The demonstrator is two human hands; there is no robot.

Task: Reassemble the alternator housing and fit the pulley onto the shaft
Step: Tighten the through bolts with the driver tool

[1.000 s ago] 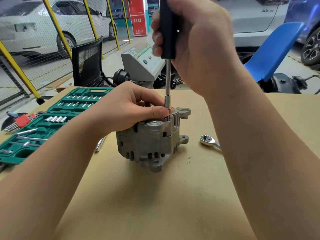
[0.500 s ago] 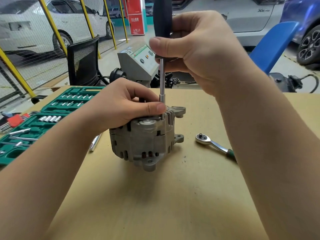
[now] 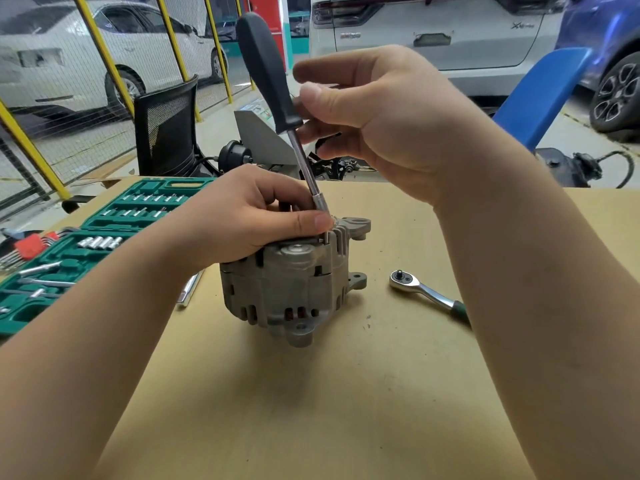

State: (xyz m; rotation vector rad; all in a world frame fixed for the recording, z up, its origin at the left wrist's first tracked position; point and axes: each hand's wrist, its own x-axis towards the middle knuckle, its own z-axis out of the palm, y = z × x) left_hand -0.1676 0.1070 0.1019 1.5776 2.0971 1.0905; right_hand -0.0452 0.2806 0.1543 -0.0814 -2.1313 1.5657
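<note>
Housing bolts going in — that looks like the step in hand, pulley not yet fitted, none in sight; one alternator (image 3: 291, 278) standing mid-table (image 3: 311, 410) on brown card, shells closed together, mounting ears to the right. Left hand (image 3: 249, 220) draped over the top of it, fingers curled on the casing, thumb pressed against the tip end of the driver to steady it. One driver (image 3: 277, 98), black handle, leaning up and to the left, socket tip down at the upper rim near the thumb; whether properly seated on a bolt head cannot be told, thumb in the way. Right hand (image 3: 374, 126) pinching the low end of the handle between thumb and fingertips, remaining fingers spread loose — a twirling hold, not a full fist. Next move, by the look of it: stand the shaft straight over the bolt, spin down finger-light, then take the other bolts in turn before any pulley. Just right of the alternator, one ratchet (image 3: 426, 296), green grip partly behind the forearm; just left, one bare metal bar (image 3: 190, 289). Far left, one green socket case (image 3: 104, 237), lid open, several sockets in rows, too small to count; one red hex-key set (image 3: 29, 245) beside it. Beyond the table edge, one black mesh chair (image 3: 166, 133), one blue chair (image 3: 540, 98).
</note>
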